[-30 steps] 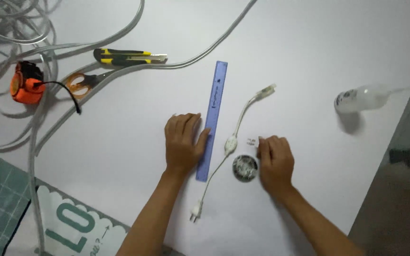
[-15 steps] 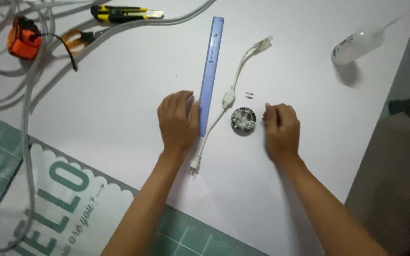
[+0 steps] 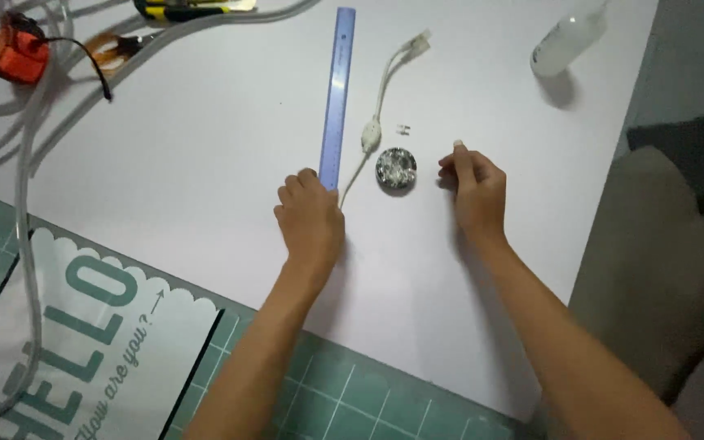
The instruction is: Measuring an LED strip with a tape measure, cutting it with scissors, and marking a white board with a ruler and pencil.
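A: L hand?
B: Left hand [image 3: 311,218] flat, fingers loosely spread, holding nothing; fingertips touch the near end of the blue ruler [image 3: 336,96] and cover the white cable [image 3: 372,122] end.
A: R?
B: Right hand [image 3: 474,189] curled, thumb and forefinger pinch a small white piece [image 3: 458,144].
A: Surface?
B: White sheet [image 3: 205,179] over a green cutting mat [image 3: 352,391]; grey armchair [image 3: 678,269] at right.
A: The round thing?
B: Small round dish [image 3: 396,167] lies btwn the hands, just beside the cable, touching neither hand.
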